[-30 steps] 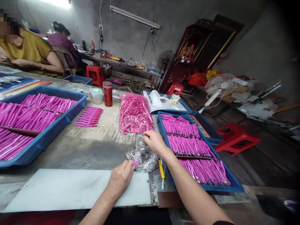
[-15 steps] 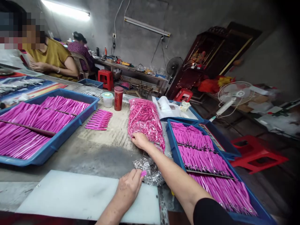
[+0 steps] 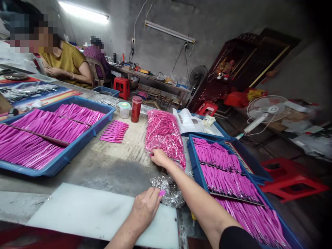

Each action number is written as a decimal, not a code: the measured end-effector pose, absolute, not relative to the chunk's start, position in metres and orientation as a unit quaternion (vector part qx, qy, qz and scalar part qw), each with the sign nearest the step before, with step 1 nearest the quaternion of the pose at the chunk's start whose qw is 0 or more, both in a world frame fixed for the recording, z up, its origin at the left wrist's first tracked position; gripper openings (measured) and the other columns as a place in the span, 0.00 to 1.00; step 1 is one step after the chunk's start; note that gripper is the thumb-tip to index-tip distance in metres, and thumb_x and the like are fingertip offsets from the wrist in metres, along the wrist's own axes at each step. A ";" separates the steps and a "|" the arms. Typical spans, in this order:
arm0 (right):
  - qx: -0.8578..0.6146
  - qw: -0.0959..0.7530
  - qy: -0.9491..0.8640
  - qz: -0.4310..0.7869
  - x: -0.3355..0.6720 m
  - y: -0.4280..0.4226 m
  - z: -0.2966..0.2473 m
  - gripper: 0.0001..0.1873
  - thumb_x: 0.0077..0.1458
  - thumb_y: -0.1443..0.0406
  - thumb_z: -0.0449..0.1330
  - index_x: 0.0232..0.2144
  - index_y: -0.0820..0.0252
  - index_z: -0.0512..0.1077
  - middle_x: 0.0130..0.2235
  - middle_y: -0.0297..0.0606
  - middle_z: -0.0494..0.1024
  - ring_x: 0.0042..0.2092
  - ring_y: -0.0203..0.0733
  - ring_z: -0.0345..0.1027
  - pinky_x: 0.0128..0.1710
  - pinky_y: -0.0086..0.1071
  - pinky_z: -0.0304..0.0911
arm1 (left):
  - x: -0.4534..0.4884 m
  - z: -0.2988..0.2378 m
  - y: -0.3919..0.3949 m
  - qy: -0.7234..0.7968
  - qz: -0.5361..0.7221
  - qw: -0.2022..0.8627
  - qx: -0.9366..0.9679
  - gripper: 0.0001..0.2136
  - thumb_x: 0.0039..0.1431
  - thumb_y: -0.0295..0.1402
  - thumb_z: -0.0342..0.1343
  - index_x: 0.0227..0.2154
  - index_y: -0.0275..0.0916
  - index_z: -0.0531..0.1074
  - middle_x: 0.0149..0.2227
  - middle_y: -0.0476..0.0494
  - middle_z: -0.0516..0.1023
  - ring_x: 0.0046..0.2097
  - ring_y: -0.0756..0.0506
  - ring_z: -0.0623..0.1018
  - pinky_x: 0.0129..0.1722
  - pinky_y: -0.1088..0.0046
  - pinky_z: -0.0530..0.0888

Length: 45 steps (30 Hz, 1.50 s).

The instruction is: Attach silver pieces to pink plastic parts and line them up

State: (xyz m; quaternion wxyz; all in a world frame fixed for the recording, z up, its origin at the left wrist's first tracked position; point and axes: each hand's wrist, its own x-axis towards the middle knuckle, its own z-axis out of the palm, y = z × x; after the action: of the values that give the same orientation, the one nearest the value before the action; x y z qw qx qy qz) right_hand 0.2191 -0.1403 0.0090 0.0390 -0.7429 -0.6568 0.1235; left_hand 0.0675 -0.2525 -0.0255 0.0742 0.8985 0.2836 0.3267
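My right hand [image 3: 158, 157] reaches forward and its closed fingers rest on the near end of a clear plastic bag of pink parts [image 3: 164, 134]. My left hand [image 3: 145, 208] lies on a white board [image 3: 85, 213] with its fingers pinched round a small pink piece [image 3: 162, 193]. Beside that piece, a crumpled clear bag of small metal parts [image 3: 168, 188] sits under my right forearm. A blue tray of magenta handles [image 3: 228, 173] lies at my right.
A large blue tray of magenta handles [image 3: 49, 133] fills the left of the table, with a short row of loose handles [image 3: 114, 131] beside it. A red cylinder [image 3: 136, 109] and a plastic tub [image 3: 124, 109] stand behind. Two people sit at the far left. Red stools and a fan stand on the right.
My right hand left the metal-parts bag and went forward to the pink-parts bag. My left hand has kept the pink piece. The view has shifted slightly.
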 end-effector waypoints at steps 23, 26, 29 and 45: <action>-0.617 0.575 -0.344 0.412 0.216 -0.280 0.035 0.15 0.37 0.56 0.60 0.22 0.59 0.59 0.16 0.27 0.68 0.15 0.29 0.57 0.14 0.22 0.51 | 0.063 -0.019 -0.250 0.244 0.378 0.073 0.890 0.09 0.59 0.30 0.41 0.34 0.36 0.66 0.25 0.47 0.69 0.26 0.51 0.72 0.26 0.78 0.69; -0.613 0.593 -0.326 0.408 0.214 -0.293 0.035 0.17 0.38 0.55 0.60 0.20 0.60 0.60 0.15 0.28 0.70 0.15 0.28 0.57 0.15 0.22 0.53 | 0.061 -0.016 -0.251 0.243 0.372 0.070 0.893 0.08 0.59 0.30 0.41 0.34 0.37 0.65 0.25 0.47 0.69 0.26 0.51 0.71 0.26 0.78 0.69; -0.612 0.601 -0.316 0.406 0.211 -0.302 0.034 0.17 0.39 0.54 0.60 0.19 0.60 0.61 0.13 0.27 0.68 0.14 0.28 0.56 0.15 0.21 0.53 | 0.060 -0.010 -0.256 0.240 0.369 0.070 0.895 0.08 0.59 0.30 0.41 0.34 0.36 0.65 0.25 0.47 0.69 0.26 0.51 0.71 0.26 0.78 0.68; -0.589 0.618 -0.314 0.415 0.207 -0.325 0.026 0.17 0.41 0.54 0.60 0.20 0.60 0.62 0.13 0.28 0.68 0.15 0.30 0.57 0.16 0.24 0.54 | 0.056 0.004 -0.274 0.229 0.359 0.065 0.902 0.08 0.59 0.30 0.41 0.35 0.35 0.65 0.25 0.47 0.68 0.26 0.51 0.71 0.25 0.78 0.69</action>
State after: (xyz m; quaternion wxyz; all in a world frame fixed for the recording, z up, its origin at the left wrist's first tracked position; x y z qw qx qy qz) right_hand 0.2068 -0.3248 0.0262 0.6181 -0.5894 -0.3137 0.4149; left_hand 0.0555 -0.2739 0.0043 0.0649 0.9025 0.2293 0.3589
